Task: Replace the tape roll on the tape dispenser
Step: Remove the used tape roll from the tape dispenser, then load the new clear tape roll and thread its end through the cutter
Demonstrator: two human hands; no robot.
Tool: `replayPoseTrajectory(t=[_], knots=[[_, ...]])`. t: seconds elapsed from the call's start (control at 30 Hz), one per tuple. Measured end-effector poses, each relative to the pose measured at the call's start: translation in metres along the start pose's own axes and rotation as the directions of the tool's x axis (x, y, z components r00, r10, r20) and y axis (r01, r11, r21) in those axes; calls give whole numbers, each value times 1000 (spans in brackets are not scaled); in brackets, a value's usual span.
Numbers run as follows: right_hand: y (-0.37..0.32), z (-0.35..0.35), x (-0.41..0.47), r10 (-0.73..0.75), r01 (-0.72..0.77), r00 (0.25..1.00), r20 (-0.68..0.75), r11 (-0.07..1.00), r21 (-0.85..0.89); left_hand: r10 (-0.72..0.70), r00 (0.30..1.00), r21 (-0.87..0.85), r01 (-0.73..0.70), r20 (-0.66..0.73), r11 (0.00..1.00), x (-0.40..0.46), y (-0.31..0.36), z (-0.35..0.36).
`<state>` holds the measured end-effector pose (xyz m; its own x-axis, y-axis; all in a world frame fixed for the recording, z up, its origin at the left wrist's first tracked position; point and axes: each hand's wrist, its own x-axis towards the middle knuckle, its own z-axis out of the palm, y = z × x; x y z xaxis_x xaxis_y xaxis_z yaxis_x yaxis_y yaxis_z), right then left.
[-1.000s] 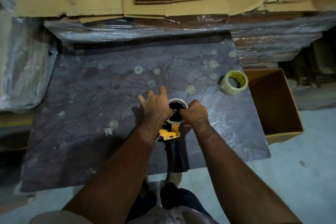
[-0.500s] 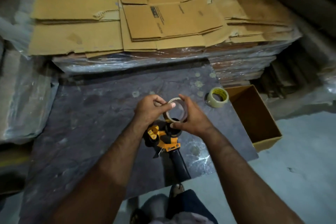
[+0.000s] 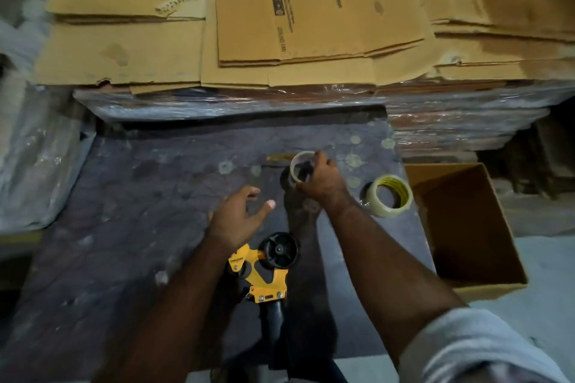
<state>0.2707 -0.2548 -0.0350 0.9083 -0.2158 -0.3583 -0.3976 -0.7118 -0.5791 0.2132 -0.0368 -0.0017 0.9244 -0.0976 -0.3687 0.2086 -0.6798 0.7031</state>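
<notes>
A stack of flattened cardboard boxes [image 3: 280, 25] fills the far part of the view, from ten o'clock round to two o'clock, resting on shrink-wrapped bundles. Below it lies the dark stone-patterned table [image 3: 140, 211], a slab that takes up the middle ground and carries pale round spots toward its far right. At three o'clock, just beside the table's right edge, an open cardboard box [image 3: 460, 221] stands with its mouth upward.

The tape dispenser [image 3: 264, 267] lies flat on the table near its near edge, at about six o'clock of the scene. Its long axis runs near to far: the black handle points back toward the person, and the yellow frame and black spindle wheel point away, toward twelve o'clock. The wheel is bare, with no roll on it.

The left hand [image 3: 239, 218] hovers just beyond the dispenser at its eleven o'clock, fingers spread and loose, holding nothing. The right hand [image 3: 323, 180] is farther out, at the dispenser's one o'clock, pinching the empty tape core [image 3: 300, 169] between thumb and fingertips; the ring stands tilted on edge, its opening facing the camera. Whether the core touches the table cannot be told.

The new tape roll [image 3: 389, 196], clear tape on a yellow-printed core, lies tilted on the table at the right hand's three o'clock, near the box and apart from the hand.
</notes>
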Motion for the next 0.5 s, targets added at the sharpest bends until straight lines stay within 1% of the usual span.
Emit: replayPoseTrajectory(t=[0.13,0.23,0.3,0.33,0.4,0.43,0.5], knots=[[5,7,21,-22,22,999,27,1000,21,-10,1000,12,10,10,1000,-6,-1,15],[14,4,14,-69,68,997,24,996,53,-28,999,35,27,27,999,-2,6,26],[26,-4,5,-91,90,996,17,994,60,-15,999,37,14,32,999,4,15,35],[33,-11,-2,-104,104,995,-8,993,48,4,999,29,-5,39,1000,6,20,40],[52,-28,-14,-116,117,986,-120,993,2,40,996,25,-43,81,999,10,35,50],[63,-39,-21,-107,102,977,-186,994,-36,53,993,35,-57,104,998,10,43,54],[88,-61,-34,-31,4,964,-265,995,-102,65,987,51,-73,146,996,14,54,61]])
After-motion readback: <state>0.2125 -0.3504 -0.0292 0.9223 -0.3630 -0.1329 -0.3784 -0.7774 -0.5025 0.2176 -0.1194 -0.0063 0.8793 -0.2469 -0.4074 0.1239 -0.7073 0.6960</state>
